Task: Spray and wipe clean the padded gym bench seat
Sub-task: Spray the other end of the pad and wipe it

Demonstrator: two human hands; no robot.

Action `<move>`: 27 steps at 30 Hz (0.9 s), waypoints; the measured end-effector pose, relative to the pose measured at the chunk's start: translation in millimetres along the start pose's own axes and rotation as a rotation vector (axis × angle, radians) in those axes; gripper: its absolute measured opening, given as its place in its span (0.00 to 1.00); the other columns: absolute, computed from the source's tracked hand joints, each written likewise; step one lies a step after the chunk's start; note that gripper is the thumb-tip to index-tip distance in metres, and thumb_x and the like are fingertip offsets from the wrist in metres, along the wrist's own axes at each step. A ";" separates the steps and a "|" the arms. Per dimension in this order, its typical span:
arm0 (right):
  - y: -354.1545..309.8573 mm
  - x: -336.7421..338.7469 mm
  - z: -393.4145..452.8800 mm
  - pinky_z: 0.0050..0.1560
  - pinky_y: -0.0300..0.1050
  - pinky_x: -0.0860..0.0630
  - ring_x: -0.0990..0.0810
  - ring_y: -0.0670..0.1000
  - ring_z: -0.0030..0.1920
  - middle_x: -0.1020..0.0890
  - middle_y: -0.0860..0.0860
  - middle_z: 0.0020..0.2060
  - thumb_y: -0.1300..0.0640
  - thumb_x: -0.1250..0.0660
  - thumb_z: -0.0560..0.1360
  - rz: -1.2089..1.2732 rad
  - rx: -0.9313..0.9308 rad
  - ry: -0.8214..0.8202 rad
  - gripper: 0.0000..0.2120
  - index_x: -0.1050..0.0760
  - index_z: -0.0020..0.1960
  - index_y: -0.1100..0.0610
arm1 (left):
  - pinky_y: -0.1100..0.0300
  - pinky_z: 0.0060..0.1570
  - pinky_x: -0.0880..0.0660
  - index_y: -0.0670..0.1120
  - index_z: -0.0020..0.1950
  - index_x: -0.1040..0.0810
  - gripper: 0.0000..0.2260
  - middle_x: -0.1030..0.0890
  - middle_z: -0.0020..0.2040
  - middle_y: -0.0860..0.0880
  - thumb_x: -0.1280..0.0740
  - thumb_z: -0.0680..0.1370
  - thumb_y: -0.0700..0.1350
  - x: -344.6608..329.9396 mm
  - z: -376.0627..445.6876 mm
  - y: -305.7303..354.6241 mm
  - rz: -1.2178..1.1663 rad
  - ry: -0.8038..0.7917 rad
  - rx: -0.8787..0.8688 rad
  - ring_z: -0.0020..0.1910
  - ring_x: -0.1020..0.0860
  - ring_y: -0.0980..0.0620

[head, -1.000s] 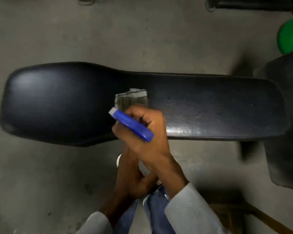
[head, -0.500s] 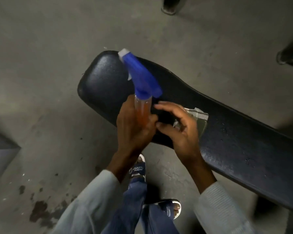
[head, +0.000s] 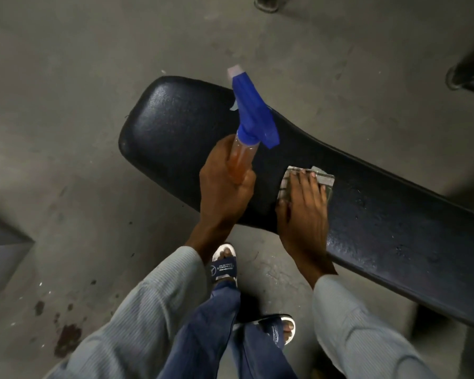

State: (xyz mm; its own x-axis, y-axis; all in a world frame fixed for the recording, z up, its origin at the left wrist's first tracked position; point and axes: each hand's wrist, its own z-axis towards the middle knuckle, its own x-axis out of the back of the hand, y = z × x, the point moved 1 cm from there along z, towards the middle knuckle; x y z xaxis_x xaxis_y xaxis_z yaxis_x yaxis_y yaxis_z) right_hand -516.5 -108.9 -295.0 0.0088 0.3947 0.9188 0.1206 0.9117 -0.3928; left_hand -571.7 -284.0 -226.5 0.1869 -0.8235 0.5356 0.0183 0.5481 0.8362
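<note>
sandals [head: 224, 266]: white soles with dark blue straps, on feet at 6 o'clock, below the near edge of the bench; second sandal lower, toward 5 o'clock.
trousers [head: 208, 332]: dark blue, at 6 o'clock between both sleeves.
sleeves [head: 137, 313]: pale grey ribbed, entering from 7 and 5 o'clock.
left hand [head: 225, 184]: clenched around the clear body of the spray bottle, at centre, over the near edge of the seat.
right hand [head: 303, 212]: laid flat, fingers spread, pressing on the cloth; not curled around anything; wrist over the near seat edge.
cloth [head: 324, 179]: grey, folded, flat on the seat under the right fingers, at 3 o'clock of the bottle.
spray bottle [head: 253, 116]: orange liquid in the clear body, blue trigger head, pale nozzle aimed toward 12 o'clock, tilted over the seat.
bench seat [head: 175, 127]: black padded, rounded wide end at 10 o'clock, narrowing and running toward 4 o'clock; surface speckled toward 4 o'clock.
floor [head: 93, 64]: grey concrete all around; dark stains at 8 o'clock.
</note>
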 end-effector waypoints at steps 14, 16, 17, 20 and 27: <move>19.0 2.6 -16.0 0.87 0.59 0.48 0.43 0.54 0.87 0.35 0.54 0.84 0.52 0.42 0.82 0.027 0.031 -0.033 0.31 0.39 0.85 0.56 | 0.41 0.73 0.31 0.47 0.74 0.30 0.25 0.25 0.72 0.37 0.34 0.78 0.54 -24.0 -125.4 -5.5 0.163 0.087 0.250 0.73 0.26 0.37; 32.7 7.1 -26.8 0.87 0.60 0.46 0.41 0.54 0.86 0.33 0.54 0.83 0.54 0.38 0.80 0.034 0.033 -0.033 0.32 0.36 0.84 0.56 | 0.41 0.70 0.27 0.46 0.71 0.26 0.23 0.25 0.71 0.43 0.34 0.77 0.53 -38.4 -147.0 -0.6 0.147 -0.083 0.152 0.71 0.26 0.43; 40.8 9.0 -32.5 0.87 0.61 0.45 0.40 0.54 0.86 0.32 0.53 0.83 0.54 0.37 0.79 0.037 0.033 -0.032 0.32 0.35 0.83 0.56 | 0.41 0.69 0.25 0.46 0.71 0.25 0.23 0.25 0.72 0.46 0.33 0.77 0.52 -46.6 -150.1 1.8 0.144 -0.157 0.093 0.71 0.26 0.46; 64.0 15.4 -44.6 0.87 0.56 0.49 0.38 0.54 0.85 0.31 0.53 0.82 0.50 0.35 0.79 0.002 0.061 -0.045 0.33 0.35 0.83 0.54 | 0.39 0.75 0.29 0.45 0.74 0.26 0.25 0.28 0.77 0.47 0.33 0.78 0.51 -75.3 -134.5 0.6 0.099 -0.301 -0.075 0.77 0.29 0.47; 81.5 18.2 -4.6 0.87 0.50 0.56 0.41 0.53 0.86 0.34 0.53 0.83 0.49 0.40 0.84 -0.149 0.166 -0.065 0.29 0.36 0.84 0.54 | 0.38 0.84 0.44 0.39 0.79 0.30 0.24 0.32 0.82 0.38 0.40 0.84 0.46 -121.5 -62.3 -4.1 0.273 -0.433 -0.387 0.84 0.38 0.39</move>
State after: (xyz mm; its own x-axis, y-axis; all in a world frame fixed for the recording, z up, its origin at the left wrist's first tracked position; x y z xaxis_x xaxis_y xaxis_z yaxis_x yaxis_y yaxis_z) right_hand -501.9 -27.9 -310.0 -0.0610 0.2560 0.9647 -0.0493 0.9646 -0.2591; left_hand -533.3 -177.1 -302.3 -0.1769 -0.5872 0.7899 0.3949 0.6928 0.6034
